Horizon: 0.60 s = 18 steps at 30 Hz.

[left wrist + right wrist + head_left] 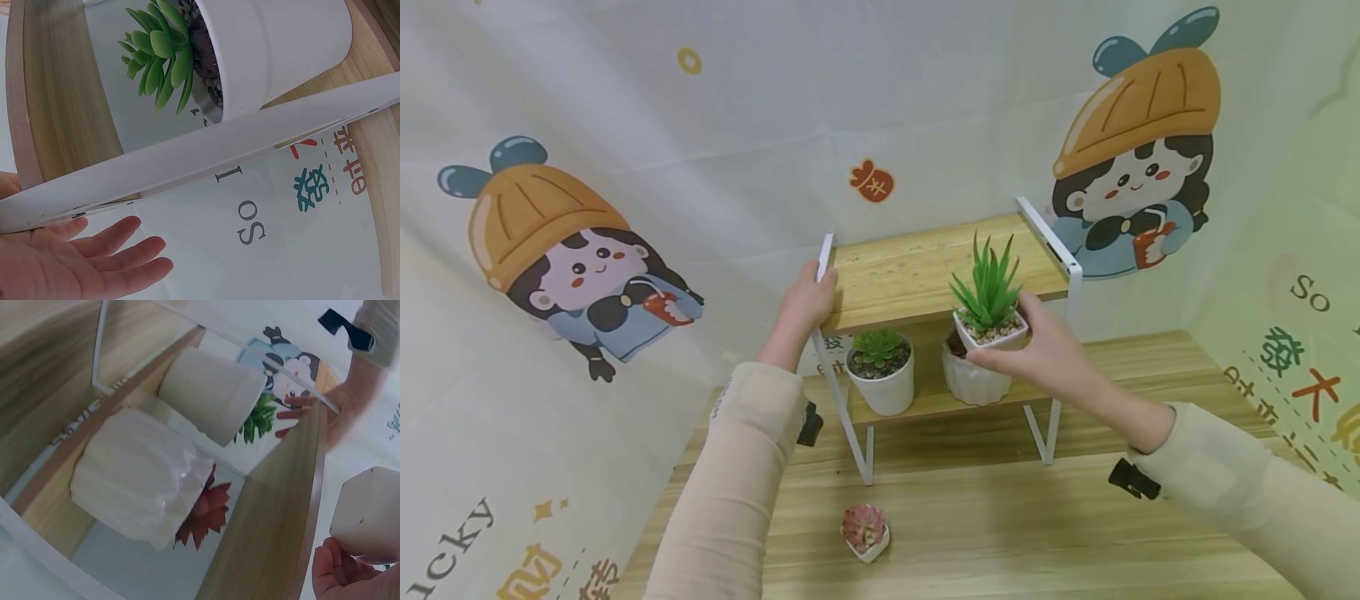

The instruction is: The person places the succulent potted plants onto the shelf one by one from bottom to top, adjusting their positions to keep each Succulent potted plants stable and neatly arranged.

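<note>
My right hand (1052,346) holds a small white square pot (1000,337) with a spiky green artificial succulent (987,287), in front of the top board's right part. In the right wrist view the pot's underside (369,512) shows above my fingers. My left hand (808,302) grips the two-tier wooden shelf (925,267) at its left white metal frame (187,153), thumb on one side and fingers extended on the other. On the lower board stand a round white pot (887,387) with a green succulent and a ribbed white pot (977,379) with a red plant (209,509).
A small pot with a pink succulent (865,527) stands on the wooden table (970,533) in front of the shelf. Printed cloth (760,100) hangs behind and at both sides. The right metal frame (1052,237) rises slightly above the top board.
</note>
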### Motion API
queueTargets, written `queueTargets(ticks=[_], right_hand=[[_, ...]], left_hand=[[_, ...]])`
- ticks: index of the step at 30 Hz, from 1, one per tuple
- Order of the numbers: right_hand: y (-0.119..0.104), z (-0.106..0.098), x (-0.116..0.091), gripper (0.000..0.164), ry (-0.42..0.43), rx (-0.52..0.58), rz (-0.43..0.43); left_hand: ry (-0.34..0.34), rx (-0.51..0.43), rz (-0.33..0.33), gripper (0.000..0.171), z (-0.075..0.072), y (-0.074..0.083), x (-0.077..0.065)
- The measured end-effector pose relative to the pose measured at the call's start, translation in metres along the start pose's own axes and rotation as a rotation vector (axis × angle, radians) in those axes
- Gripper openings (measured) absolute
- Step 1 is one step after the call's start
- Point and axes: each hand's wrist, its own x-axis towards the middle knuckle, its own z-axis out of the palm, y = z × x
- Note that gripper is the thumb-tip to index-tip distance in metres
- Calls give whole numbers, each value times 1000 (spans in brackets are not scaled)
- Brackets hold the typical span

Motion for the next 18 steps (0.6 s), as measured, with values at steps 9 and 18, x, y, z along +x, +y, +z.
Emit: queueTargets(ticks=[9,18], right_hand=[[-8,-9,24,62,40,-38,33],[-9,-11,42,65,63,8,77]], left_hand=[[-6,7,-7,54,0,0,0],[0,9,7,54,0,0,0]])
